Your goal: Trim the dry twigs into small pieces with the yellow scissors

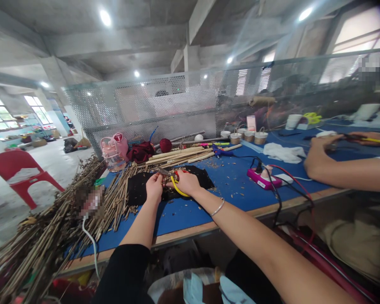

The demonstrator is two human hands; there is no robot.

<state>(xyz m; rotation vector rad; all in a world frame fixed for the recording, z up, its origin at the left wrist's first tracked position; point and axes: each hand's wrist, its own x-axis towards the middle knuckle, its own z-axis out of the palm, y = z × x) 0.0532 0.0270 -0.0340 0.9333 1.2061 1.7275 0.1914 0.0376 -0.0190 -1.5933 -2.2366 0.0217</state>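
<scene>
My right hand (187, 184) is closed round yellow-handled scissors (179, 188). Their blades (164, 171) point left, just above my left hand (154, 187). The left fingers are pinched together at the blades, and whatever small piece they grip is hidden. Beneath both hands a black cloth (137, 188) lies on the blue table (223, 192), with small chips scattered over and around it. A large bundle of thin dry sticks (115, 198) lies to my left. Thicker peeled sticks (174, 157) are stacked behind the cloth.
Dark red yarn (141, 152) and a pink clear container (114, 152) stand at the back left. A blue glue gun (221, 152) lies behind my right hand. A purple power strip (263, 179) with cables sits to the right. Beyond it, a co-worker's hand (324, 143) works at the same table.
</scene>
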